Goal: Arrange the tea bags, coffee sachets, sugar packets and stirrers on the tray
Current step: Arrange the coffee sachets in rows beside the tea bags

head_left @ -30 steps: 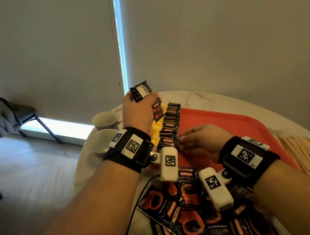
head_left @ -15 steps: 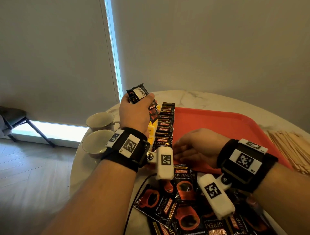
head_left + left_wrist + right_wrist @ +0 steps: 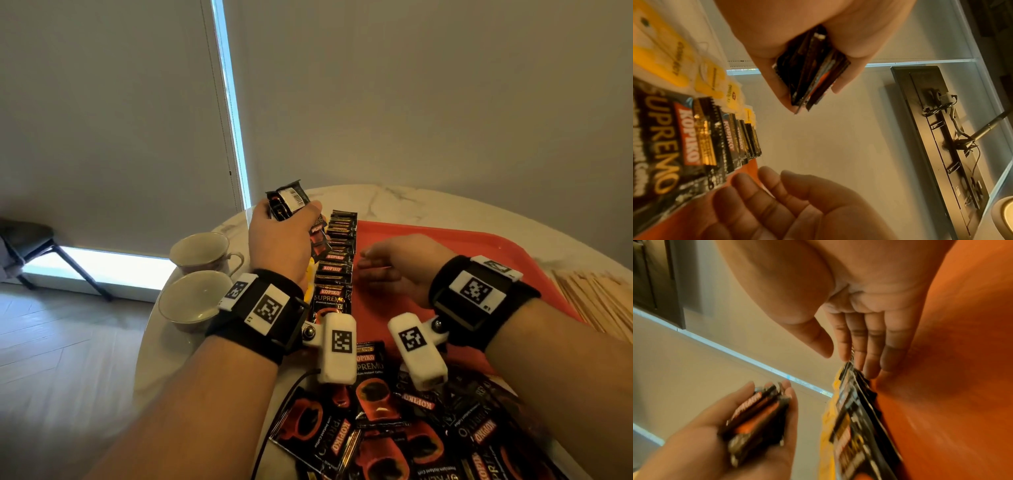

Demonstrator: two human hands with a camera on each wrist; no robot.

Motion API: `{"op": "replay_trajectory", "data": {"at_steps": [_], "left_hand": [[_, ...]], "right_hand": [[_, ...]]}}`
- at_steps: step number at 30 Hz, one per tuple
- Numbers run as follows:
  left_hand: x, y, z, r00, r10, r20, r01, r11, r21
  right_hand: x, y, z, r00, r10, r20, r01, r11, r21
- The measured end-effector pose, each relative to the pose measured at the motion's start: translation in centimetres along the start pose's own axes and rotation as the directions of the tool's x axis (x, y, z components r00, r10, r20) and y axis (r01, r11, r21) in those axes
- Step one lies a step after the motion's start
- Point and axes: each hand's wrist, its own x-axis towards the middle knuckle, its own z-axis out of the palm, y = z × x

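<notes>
My left hand [image 3: 281, 236] grips a stack of black coffee sachets [image 3: 286, 202] above the left end of the red tray [image 3: 462, 246]; the same stack [image 3: 809, 71] shows edge-on in the left wrist view. A row of overlapping coffee sachets [image 3: 337, 260] lies along the tray's left side, with yellow tea bags [image 3: 711, 81] beside it. My right hand [image 3: 390, 270] hovers over the tray just right of that row, fingers [image 3: 869, 344] straight and empty, their tips near the row [image 3: 855, 410].
Loose coffee sachets [image 3: 394, 425] are heaped on the marble table at the near edge. Two teacups [image 3: 198, 298] stand at the left. Wooden stirrers [image 3: 603, 298] lie right of the tray. A chair [image 3: 41, 246] stands on the floor beyond.
My right hand has lifted off the tray and moved back a little toward the row's middle. The left hand keeps its stack, almost still.
</notes>
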Motion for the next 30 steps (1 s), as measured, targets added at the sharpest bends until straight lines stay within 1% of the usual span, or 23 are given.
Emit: {"op": "replay_trajectory", "data": {"at_steps": [3, 5, 8, 12, 18, 23, 25, 26, 28, 30], "left_hand": [[0.0, 0.0, 0.1, 1.000, -0.014, 0.005, 0.014, 1.000, -0.013], [0.0, -0.1, 0.2, 1.000, -0.024, 0.008, 0.024, 1.000, -0.017], [-0.1, -0.4, 0.2, 0.999, -0.037, 0.010, 0.037, 0.999, -0.005], [-0.1, -0.6, 0.3, 0.997, -0.068, 0.037, 0.068, 0.998, -0.007], [-0.1, -0.8, 0.5, 0.992, -0.107, 0.073, 0.108, 0.994, -0.011], [-0.4, -1.0, 0.8, 0.981, -0.146, 0.131, 0.151, 0.988, -0.029], [-0.6, -0.9, 1.0, 0.972, -0.162, 0.172, 0.169, 0.985, -0.025], [-0.7, -0.8, 1.0, 0.966, -0.168, 0.197, 0.174, 0.985, -0.016], [-1.0, -0.7, 1.1, 0.953, -0.174, 0.250, 0.178, 0.984, 0.005], [-1.3, -0.7, 1.3, 0.937, -0.171, 0.303, 0.171, 0.985, 0.025]], "right_hand": [[1.8, -1.1, -0.6, 1.000, -0.006, -0.026, 0.009, 0.995, 0.103], [2.9, -1.8, -0.5, 0.999, 0.002, -0.038, 0.003, 0.991, 0.135], [4.4, -2.1, -0.2, 0.998, 0.001, -0.061, 0.004, 0.995, 0.096], [5.7, -2.1, 0.2, 0.999, 0.002, -0.046, -0.001, 0.999, 0.036], [7.7, -2.8, -0.1, 0.998, 0.005, -0.061, 0.002, 0.995, 0.103], [7.6, -3.4, -0.6, 1.000, 0.010, -0.018, -0.009, 0.997, 0.072], [6.3, -3.7, -1.0, 1.000, -0.020, -0.002, 0.020, 0.996, 0.083], [5.4, -3.9, -1.2, 0.998, -0.059, 0.018, 0.057, 0.994, 0.096], [3.1, -4.0, -1.4, 0.980, -0.163, 0.111, 0.151, 0.982, 0.112], [1.1, -3.9, -1.3, 0.947, -0.247, 0.204, 0.233, 0.968, 0.093]]}}
